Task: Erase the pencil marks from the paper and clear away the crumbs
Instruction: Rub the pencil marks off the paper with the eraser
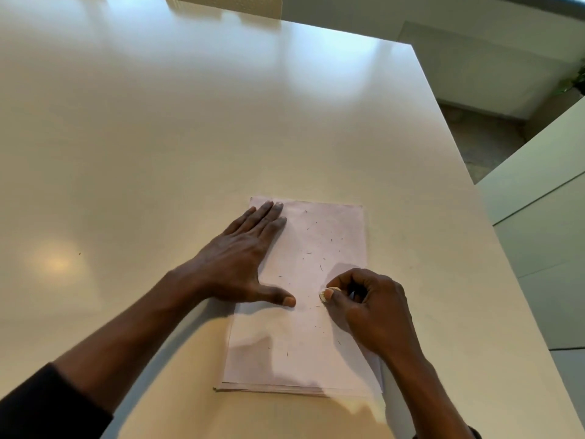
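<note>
A white sheet of paper (316, 343) lies on top of a thin stack near the table's front edge. Several small dark eraser crumbs (321, 267) are scattered over it. My left hand (243, 264) lies flat on the sheet's left side, fingers straight and thumb spread, pressing it down. My right hand (370, 305) is at the sheet's right side and pinches a small pale eraser (327, 294) between thumb and fingers, its tip down on the paper. I cannot make out any pencil marks among the crumbs.
The paper rests on a large glossy cream table (158, 153) whose right edge runs diagonally close to the sheet. Beyond that edge are white cabinets (544, 232) and floor. A chair back (221, 4) shows at the table's far side.
</note>
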